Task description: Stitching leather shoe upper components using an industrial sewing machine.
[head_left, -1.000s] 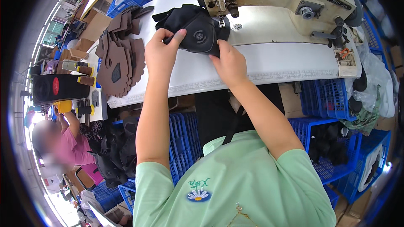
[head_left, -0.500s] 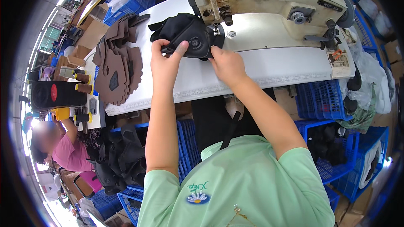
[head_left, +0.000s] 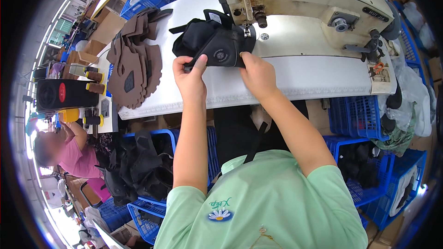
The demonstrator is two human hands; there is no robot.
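A black fabric piece (head_left: 213,42) with a round emblem lies on the white table (head_left: 300,78) under the head of a cream sewing machine (head_left: 304,4). My left hand (head_left: 189,76) pinches its near left edge. My right hand (head_left: 258,74) holds its near right edge, close to the needle area. Both forearms reach up from the lower edge over my green shirt.
A stack of brown cut pieces (head_left: 136,71) lies on the table's left end. Blue crates (head_left: 355,115) stand under and beside the table, one with black fabric (head_left: 138,166). A person in a pink top (head_left: 78,157) sits at the left. A black box (head_left: 64,94) sits nearby.
Both hands still hold the black piece at the machine. The whole scene has shifted slightly lower and to the right in the picture as the head moved.
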